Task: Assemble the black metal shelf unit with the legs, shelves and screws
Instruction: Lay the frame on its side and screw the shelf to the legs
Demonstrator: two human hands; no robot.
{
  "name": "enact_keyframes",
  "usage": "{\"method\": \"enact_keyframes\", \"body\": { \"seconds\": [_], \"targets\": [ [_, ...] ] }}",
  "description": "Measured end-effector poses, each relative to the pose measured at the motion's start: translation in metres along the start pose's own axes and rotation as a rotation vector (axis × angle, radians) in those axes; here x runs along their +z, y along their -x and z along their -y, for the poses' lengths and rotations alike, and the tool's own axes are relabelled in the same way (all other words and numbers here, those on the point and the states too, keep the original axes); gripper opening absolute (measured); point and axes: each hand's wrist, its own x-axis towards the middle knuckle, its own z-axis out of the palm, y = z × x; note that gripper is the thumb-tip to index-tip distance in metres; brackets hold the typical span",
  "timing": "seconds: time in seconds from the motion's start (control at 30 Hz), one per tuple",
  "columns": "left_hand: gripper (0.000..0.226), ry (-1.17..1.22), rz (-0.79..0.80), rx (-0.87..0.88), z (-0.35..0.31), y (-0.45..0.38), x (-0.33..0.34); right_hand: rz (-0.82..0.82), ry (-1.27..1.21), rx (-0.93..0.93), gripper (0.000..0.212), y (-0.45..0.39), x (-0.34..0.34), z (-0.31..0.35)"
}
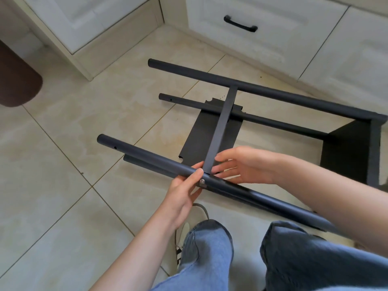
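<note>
Here, the black shelf unit [354,152] is lying on its side on the tiled floor [63,143], with its legs pointing to the left. The near leg [147,158] is sitting up off the floor, close to the person's knees. The middle shelf [218,131] is standing between the legs, and its thin edge is running from the near leg across to the far leg [252,89].

The left hand [184,194] is reaching up to the near leg. Its thumb and fingers are pinching around a small silver screw [202,181] at the spot where the shelf edge is meeting the leg. The right hand [247,166] is lying just behind that same spot with its fingers straight and loose, and the fingertips are touching the shelf edge.

The end shelf [346,156] is sitting at the right end of the legs. White cupboards [273,22] are standing behind. Blue jeans [315,259] are showing at the bottom.
</note>
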Motion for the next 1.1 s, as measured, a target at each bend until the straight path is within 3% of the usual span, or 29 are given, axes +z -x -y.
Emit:
{"method": "enact_keyframes", "body": {
  "seconds": [0.13, 0.2, 0.57, 0.9, 1.1],
  "targets": [
    [0.021, 0.019, -0.183, -0.023, -0.002, -0.007, 0.009, -0.054, -0.164, -0.033, 0.046, 0.012, 0.001, 0.017],
    [0.022, 0.022, -0.21, -0.029, -0.003, -0.007, 0.012, -0.06, -0.171, -0.022, 0.052, 0.017, 0.005, 0.024],
    [0.03, 0.035, -0.077, 0.104, -0.042, 0.023, 0.044, -0.125, -0.172, -0.139, 0.065, 0.065, 0.007, 0.053],
    [0.012, -0.256, -0.057, 0.434, -0.119, 0.075, 0.088, -0.128, -0.225, -0.34, 0.071, 0.16, 0.015, 0.098],
    [0.005, -0.476, 0.026, 0.709, -0.147, 0.097, 0.114, -0.063, -0.449, -0.436, 0.089, 0.207, 0.015, 0.088]
  ]
}}
